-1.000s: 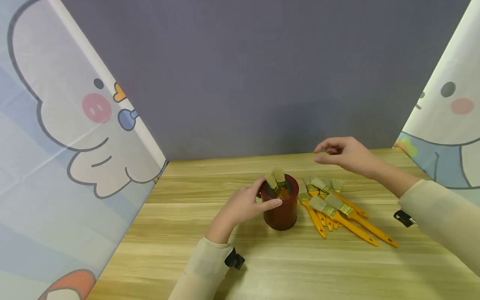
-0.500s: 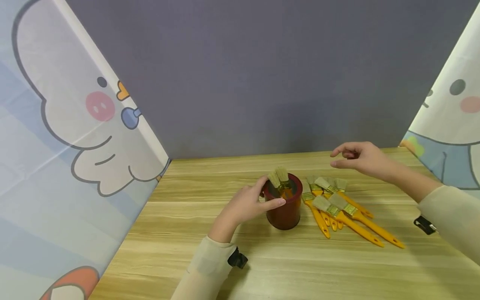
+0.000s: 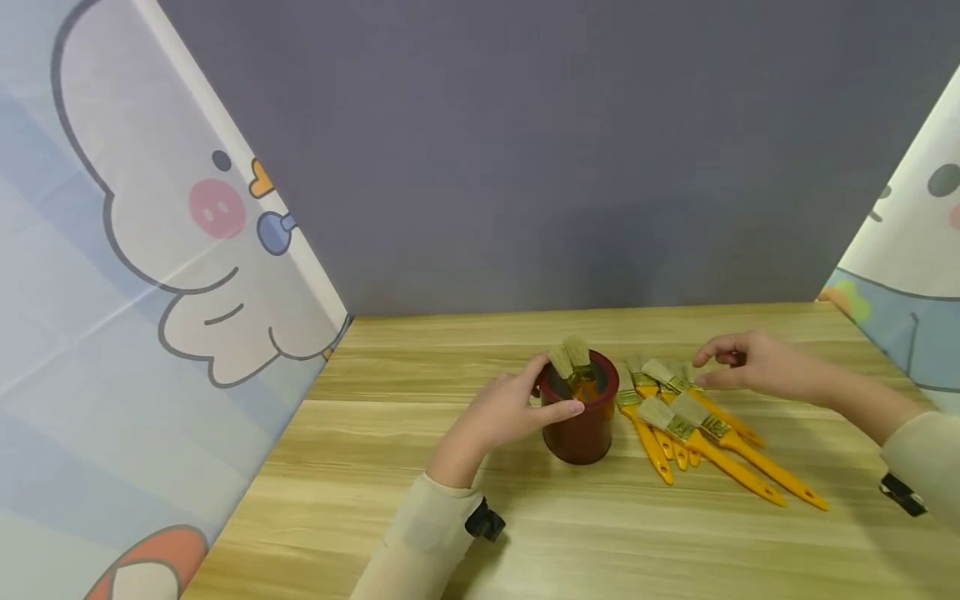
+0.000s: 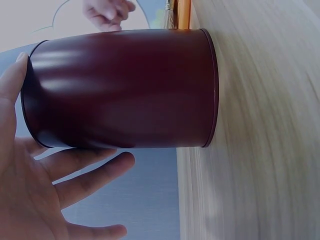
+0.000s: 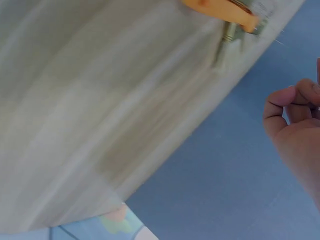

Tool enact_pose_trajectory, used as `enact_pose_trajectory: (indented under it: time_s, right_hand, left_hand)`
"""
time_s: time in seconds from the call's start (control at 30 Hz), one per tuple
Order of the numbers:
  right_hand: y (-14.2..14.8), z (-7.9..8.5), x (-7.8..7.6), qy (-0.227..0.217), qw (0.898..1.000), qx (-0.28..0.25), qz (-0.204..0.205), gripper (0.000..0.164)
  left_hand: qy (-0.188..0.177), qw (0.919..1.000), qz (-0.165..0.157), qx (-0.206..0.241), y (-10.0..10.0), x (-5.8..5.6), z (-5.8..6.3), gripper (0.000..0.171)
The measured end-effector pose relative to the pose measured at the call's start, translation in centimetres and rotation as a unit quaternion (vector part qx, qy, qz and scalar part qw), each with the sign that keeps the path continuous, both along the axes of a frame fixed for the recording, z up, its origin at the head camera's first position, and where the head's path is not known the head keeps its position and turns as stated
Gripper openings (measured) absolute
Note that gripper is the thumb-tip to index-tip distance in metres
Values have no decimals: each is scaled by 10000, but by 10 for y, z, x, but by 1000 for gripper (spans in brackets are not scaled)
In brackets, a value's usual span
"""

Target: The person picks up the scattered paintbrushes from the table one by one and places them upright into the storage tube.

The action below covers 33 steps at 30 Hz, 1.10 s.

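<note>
A dark red can (image 3: pixel 577 440) stands upright on the table, with two paintbrushes (image 3: pixel 577 357) in it, bristles up above the rim. My left hand (image 3: pixel 512 413) holds the can from its left side, thumb along the near rim and index finger round behind. In the left wrist view, the can's side (image 4: pixel 120 90) shows between thumb and spread lower fingers. My right hand (image 3: pixel 780 367) hovers with loosely bent fingers and nothing in them, close by the back of a pile of yellow-handled paintbrushes (image 3: pixel 738 471) to the can's right.
The wood-grain table (image 3: pixel 360 467) ends at a grey panel (image 3: pixel 555 150) behind. Cartoon-printed sheets stand at the left (image 3: pixel 135 333) and right (image 3: pixel 907 250). The brushes in the pile overlap, handles pointing toward the near right.
My right hand has moved rightward and down, from above the back of the table to the brushes' far edge. The left hand keeps its hold on the can; the view has shifted slightly.
</note>
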State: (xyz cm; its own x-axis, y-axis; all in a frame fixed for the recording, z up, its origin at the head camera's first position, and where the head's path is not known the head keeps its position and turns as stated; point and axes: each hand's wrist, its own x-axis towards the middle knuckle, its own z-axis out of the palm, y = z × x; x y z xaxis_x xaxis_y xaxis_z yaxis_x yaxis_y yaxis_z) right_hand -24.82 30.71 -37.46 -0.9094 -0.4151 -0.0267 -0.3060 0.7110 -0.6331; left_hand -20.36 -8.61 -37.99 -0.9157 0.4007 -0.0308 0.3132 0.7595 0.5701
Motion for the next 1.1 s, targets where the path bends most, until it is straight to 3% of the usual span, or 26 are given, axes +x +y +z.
enact_pose_trajectory:
  time_s: [0.37, 0.7, 0.87, 1.1]
  right_hand:
    - [22, -41, 15, -120, 9996, -90, 228, 36]
    - [37, -62, 20, 1, 9965, -489, 679, 44]
    - [42, -77, 20, 224, 9958, -464, 760, 41]
    - [42, -84, 18, 162, 9936, -590, 953, 34]
  left_hand:
    - [-47, 9999, 68, -85, 3, 3, 2, 99]
    - [-34, 9999, 88, -114, 2, 2, 2, 99]
    - [-100, 9998, 98, -150, 3, 2, 2, 99]
    - [-32, 9999, 111, -103, 4, -1, 4, 100]
